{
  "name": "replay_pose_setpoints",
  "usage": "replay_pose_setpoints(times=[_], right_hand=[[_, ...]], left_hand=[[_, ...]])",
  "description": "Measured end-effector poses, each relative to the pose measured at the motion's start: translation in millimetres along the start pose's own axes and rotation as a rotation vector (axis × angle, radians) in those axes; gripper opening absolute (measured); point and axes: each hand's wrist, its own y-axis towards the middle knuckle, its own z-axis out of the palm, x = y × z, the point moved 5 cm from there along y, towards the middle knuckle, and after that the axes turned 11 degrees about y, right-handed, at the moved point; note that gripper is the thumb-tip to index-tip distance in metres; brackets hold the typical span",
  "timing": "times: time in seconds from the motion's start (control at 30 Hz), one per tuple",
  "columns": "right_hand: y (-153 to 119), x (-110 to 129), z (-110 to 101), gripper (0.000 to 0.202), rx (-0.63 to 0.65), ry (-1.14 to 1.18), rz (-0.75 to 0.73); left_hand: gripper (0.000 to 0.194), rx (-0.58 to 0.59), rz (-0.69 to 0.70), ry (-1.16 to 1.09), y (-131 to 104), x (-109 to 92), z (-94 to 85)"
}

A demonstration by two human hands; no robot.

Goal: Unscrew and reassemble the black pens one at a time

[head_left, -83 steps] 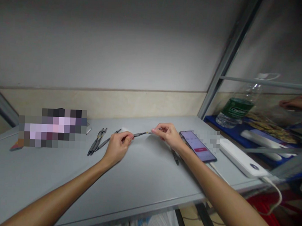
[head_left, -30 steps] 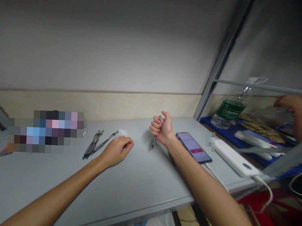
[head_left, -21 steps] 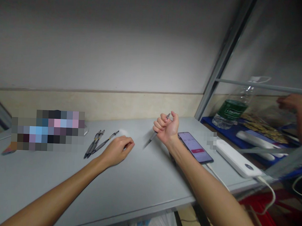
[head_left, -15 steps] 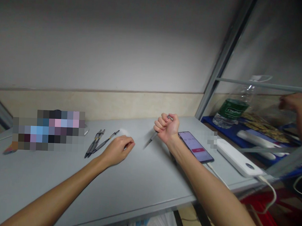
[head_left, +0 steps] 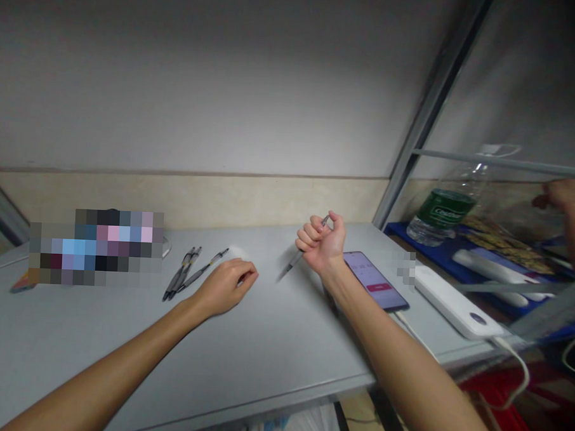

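Observation:
My right hand [head_left: 322, 242] is raised a little over the grey desk [head_left: 263, 341], its fingers wrapped round a grey pen [head_left: 291, 266]. The pen's tip points down and left, and its other end shows by my thumb. My left hand [head_left: 230, 281] rests on the desk with its fingers curled in and pressed together; nothing shows in it. Just left of that hand lie a pair of grey pens [head_left: 182, 274] side by side and another pen [head_left: 204, 270] at a slant. A phone [head_left: 376, 283] with a lit screen lies behind my right wrist.
A white power bank [head_left: 455, 303] with a cable lies at the desk's right side. Beyond the metal frame [head_left: 432, 114] are a water bottle [head_left: 444, 209] on a blue surface and another person's hand [head_left: 569, 193]. Blurred-out items sit at the left.
My right thumb has lifted, and more of the pen's upper end shows above the fingers. My left hand keeps its pose. The whole view has shifted slightly.

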Motion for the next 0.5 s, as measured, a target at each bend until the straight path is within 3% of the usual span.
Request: replay_pose_setpoints(times=[0.5], right_hand=[[-0.2,-0.5,-1.1,0.038,-0.062,-0.078,0.015]], left_hand=[[0.024,-0.017,0.020,0.008,-0.4,-0.9,-0.7]])
